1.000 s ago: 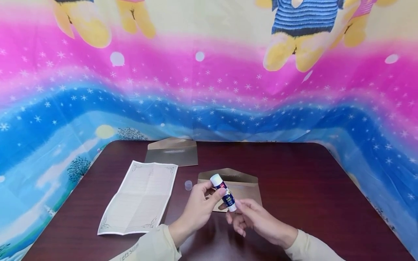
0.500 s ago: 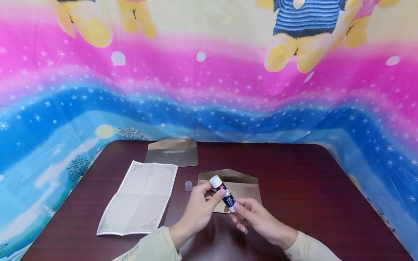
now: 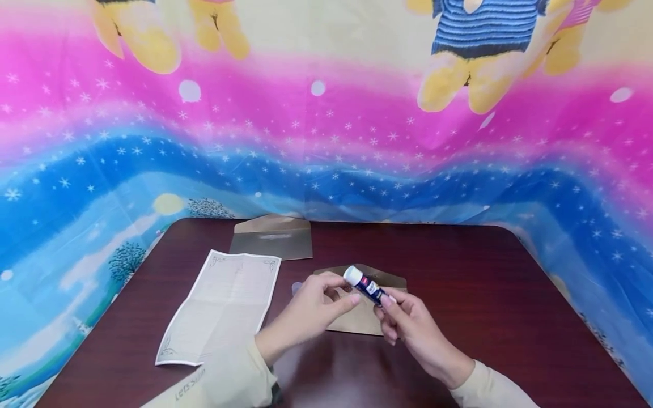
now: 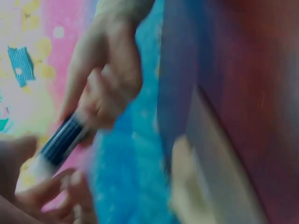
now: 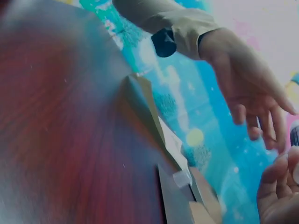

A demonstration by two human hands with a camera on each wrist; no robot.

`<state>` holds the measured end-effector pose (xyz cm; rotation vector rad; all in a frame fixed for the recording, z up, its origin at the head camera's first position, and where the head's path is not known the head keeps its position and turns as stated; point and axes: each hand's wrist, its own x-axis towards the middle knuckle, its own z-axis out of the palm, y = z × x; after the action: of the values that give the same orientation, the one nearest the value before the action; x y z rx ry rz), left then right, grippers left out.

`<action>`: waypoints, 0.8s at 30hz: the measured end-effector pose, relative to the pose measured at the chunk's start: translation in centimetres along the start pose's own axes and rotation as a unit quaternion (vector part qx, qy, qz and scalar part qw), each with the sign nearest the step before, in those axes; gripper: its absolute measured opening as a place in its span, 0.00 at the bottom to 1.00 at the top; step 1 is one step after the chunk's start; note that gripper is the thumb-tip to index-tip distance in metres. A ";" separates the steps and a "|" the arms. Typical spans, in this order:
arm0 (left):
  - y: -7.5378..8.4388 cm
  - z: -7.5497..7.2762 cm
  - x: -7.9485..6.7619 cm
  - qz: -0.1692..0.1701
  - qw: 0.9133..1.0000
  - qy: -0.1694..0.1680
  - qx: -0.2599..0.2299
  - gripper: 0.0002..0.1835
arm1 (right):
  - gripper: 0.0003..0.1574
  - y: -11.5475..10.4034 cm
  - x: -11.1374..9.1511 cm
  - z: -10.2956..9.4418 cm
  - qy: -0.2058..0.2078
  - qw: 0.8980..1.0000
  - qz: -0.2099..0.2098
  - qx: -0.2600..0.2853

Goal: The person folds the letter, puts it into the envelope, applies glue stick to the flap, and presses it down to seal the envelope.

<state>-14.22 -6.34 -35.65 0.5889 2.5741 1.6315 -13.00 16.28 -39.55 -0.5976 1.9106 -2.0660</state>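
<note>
A glue stick (image 3: 369, 286) with a dark blue label and white end is held above the table, tilted, its white end up and to the left. My right hand (image 3: 415, 324) pinches its lower end between thumb and fingers. At the white end is my left hand (image 3: 312, 303), fingers extended and thumb spread apart from the tube. In the right wrist view that left hand (image 5: 250, 86) shows relaxed, separated fingers. Under the glue stick lies a brown envelope (image 3: 352, 324) with its flap raised. A small clear cap (image 3: 296, 288) sits partly hidden behind the left hand.
To the left, a creased sheet of bordered letter paper (image 3: 224, 303) lies on the dark red table (image 3: 474, 306), partly covered by the left sleeve. Farther back is another envelope (image 3: 272, 243), flap up. A colourful printed cloth (image 3: 326, 136) hangs around the table's edges.
The left thumb and fingers have let go of the glue stick. My right hand has moved right and slightly up with it, and the tube leans more toward horizontal.
</note>
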 end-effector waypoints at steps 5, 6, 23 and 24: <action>-0.8 -3.1 1.9 -0.042 0.983 -0.022 0.177 0.18 | 0.14 0.1 0.0 -1.4 0.052 0.998 0.043 0.005; -1.2 -3.6 2.3 -0.053 0.976 -0.022 0.212 0.18 | 0.14 0.2 0.0 -1.5 0.056 0.997 0.049 0.004; -7.4 -3.7 4.9 -0.101 0.867 -0.059 0.483 0.24 | 0.13 0.8 0.1 -1.6 0.036 0.997 0.069 -0.004; -7.5 -3.8 4.9 -0.103 0.866 -0.059 0.485 0.23 | 0.13 0.8 0.1 -1.6 0.035 0.997 0.069 -0.004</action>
<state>-21.83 -10.78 -39.72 0.3662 3.0623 0.1243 -13.88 17.56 -40.40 -0.3889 1.9399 -2.0184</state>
